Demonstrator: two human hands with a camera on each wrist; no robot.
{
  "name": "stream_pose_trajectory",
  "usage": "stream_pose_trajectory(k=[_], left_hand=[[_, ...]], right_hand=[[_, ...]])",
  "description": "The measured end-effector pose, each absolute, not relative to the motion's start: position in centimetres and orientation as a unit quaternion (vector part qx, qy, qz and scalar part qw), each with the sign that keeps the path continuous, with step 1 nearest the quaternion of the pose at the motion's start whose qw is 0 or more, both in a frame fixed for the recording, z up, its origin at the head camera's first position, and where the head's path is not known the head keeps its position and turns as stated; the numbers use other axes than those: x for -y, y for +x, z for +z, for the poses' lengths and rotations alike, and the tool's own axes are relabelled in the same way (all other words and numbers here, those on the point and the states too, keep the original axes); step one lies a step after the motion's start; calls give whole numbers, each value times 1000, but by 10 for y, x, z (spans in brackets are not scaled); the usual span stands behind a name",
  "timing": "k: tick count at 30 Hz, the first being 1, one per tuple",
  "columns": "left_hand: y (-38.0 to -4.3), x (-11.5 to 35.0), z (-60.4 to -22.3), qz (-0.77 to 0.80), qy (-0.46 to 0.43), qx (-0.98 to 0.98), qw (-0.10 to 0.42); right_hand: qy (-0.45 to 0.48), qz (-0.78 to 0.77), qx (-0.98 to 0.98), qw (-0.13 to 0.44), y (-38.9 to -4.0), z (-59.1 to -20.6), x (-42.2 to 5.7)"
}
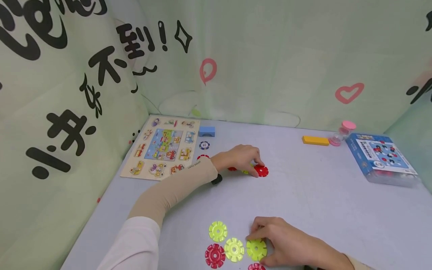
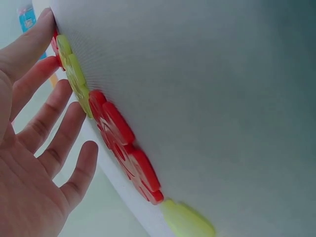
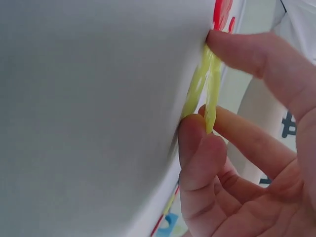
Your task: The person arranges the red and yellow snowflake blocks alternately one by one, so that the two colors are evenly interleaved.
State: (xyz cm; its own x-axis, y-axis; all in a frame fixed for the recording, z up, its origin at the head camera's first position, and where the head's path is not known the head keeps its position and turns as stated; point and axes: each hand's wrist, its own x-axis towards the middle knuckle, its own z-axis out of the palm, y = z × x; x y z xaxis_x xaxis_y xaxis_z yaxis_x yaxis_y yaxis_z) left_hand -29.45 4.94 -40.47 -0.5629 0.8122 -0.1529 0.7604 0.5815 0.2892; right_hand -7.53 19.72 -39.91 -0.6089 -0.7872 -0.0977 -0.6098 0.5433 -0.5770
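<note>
My left hand point(image 1: 240, 156) reaches to the middle of the table and holds a red notched disc point(image 1: 261, 171) by its edges, between thumb and forefinger. That disc ends a row of alternating red and yellow-green discs, partly hidden by the hand; a red disc point(image 2: 126, 148) of the row shows large in the left wrist view. Near the front edge, my right hand point(image 1: 287, 242) grips a yellow-green notched disc point(image 1: 255, 250) between thumb and fingers. Beside it lie two yellow-green discs, one of them point(image 1: 234, 249) touching a red disc point(image 1: 215, 256). Another red disc point(image 1: 256, 266) is cut off below.
A wooden picture puzzle board point(image 1: 135, 173) lies at the back left, with a blue block point(image 1: 207, 131) and a round chip point(image 1: 204, 145) beside it. Toward the back right are a yellow block point(image 1: 315, 140), a pink-capped clear object point(image 1: 344, 132) and a blue box point(image 1: 381, 157).
</note>
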Motion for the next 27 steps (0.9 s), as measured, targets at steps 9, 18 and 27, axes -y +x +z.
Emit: stream_pose_trajectory(k=[9,18,27], left_hand=[[-294,-49,-405,90,437,-885,132],[-295,-51,-406,90,437,-884,141],[-297,-54,-406,103,421,-888,154]], right_hand=[[-334,-202,-911,134,-109,-395,-216],[-208,-175,-962,27,-203,-395,-270],[-220,-182,-956,61,-228,-395,-275]])
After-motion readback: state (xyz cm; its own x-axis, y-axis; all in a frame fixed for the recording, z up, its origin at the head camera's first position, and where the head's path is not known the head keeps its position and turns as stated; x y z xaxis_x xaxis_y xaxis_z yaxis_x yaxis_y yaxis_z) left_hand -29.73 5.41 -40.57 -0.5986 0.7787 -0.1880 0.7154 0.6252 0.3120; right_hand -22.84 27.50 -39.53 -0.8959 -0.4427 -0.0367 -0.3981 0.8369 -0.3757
